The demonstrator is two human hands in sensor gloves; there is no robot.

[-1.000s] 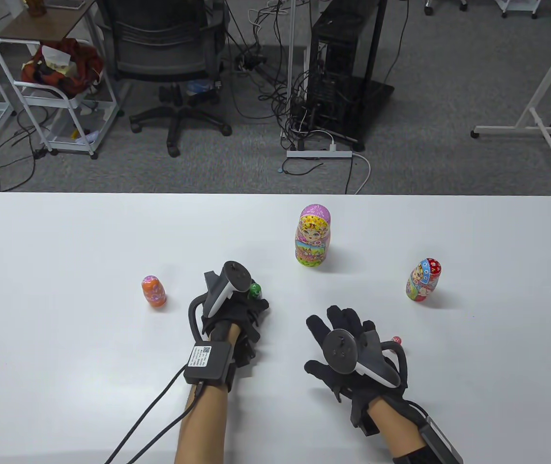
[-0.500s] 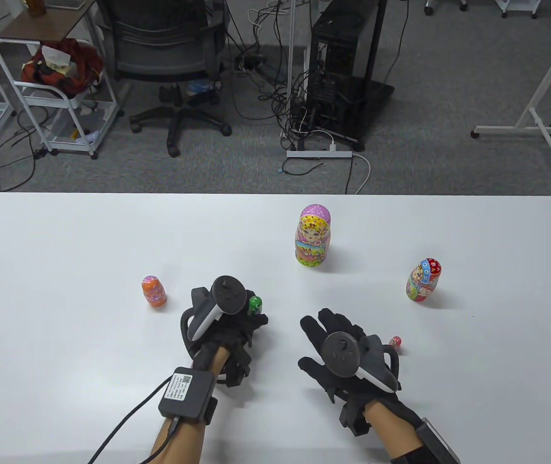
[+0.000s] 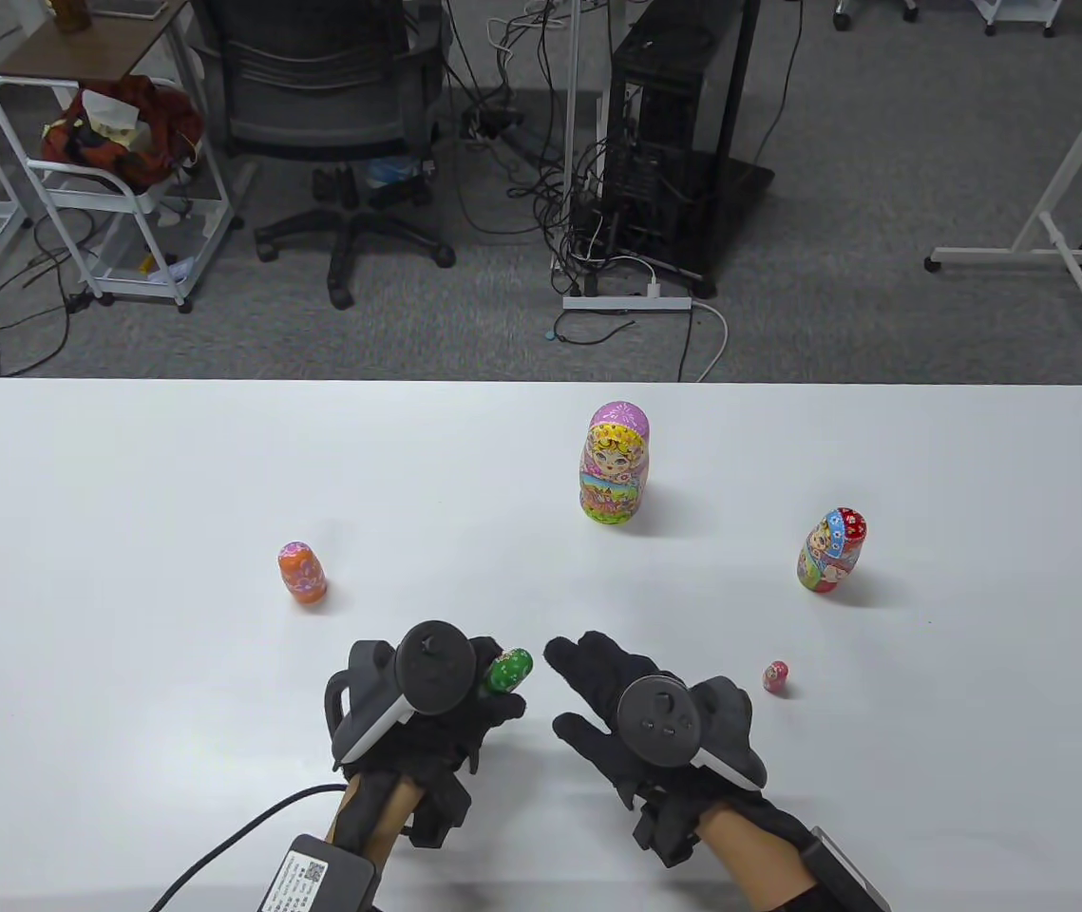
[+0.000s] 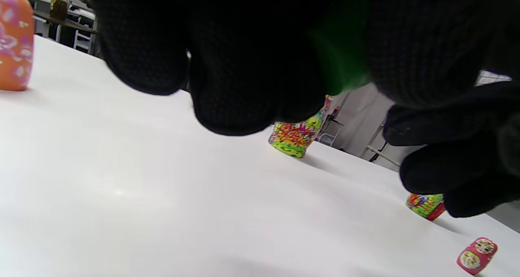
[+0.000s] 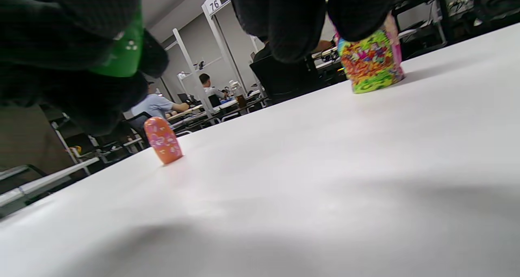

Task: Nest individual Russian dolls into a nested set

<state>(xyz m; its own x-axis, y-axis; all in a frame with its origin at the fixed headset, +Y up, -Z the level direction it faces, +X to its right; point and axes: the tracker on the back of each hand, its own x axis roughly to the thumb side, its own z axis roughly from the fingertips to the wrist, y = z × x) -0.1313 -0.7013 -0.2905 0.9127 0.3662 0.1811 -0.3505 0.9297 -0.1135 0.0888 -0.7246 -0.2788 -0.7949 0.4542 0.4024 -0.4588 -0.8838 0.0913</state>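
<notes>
My left hand [image 3: 493,698] holds a small green doll [image 3: 510,670] above the near middle of the white table [image 3: 123,494]; it shows green between my fingers in the left wrist view [image 4: 341,61] and in the right wrist view [image 5: 122,51]. My right hand [image 3: 564,689] is open and empty, fingers spread just right of the green doll. The largest doll, purple and yellow [image 3: 615,463], stands upright in the middle. A red and blue doll [image 3: 830,550] stands at the right. An orange doll [image 3: 301,572] stands at the left. The tiny red doll [image 3: 775,676] stands right of my right hand.
The table's far edge borders a grey floor with an office chair [image 3: 341,123], a computer tower [image 3: 673,142], cables and a white cart [image 3: 113,180]. A black cable [image 3: 218,855] trails from my left wrist over the near table edge.
My left hand has lifted the green doll and pulled it toward me and slightly right. My right hand has moved left toward it, uncovering the tiny red doll.
</notes>
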